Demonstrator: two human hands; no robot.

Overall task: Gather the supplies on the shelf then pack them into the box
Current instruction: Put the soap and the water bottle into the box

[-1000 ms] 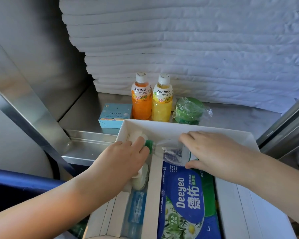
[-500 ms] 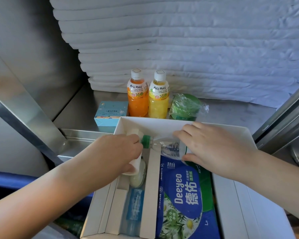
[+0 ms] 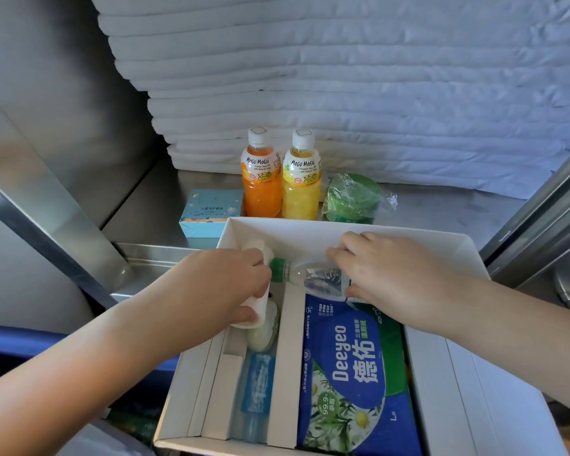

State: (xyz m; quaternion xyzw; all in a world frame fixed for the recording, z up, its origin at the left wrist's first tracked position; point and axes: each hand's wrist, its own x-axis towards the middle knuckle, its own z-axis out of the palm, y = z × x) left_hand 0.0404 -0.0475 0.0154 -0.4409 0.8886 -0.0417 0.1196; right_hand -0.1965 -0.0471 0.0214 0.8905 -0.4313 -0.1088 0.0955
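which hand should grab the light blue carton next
Probably left: the left hand is nearest the light blue carton, though it holds a white container; the right hand grips the water bottle farther right.

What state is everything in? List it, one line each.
orange juice bottle: upright on shelf, capped
yellow juice bottle: upright on shelf, capped
blue carton: on shelf, closed
green bundle: on shelf, wrapped
white box: open, partly packed
clear bottle: lying in box, capped, right hand holds it
white container: in box, left hand grips it
wipes pack: flat in box
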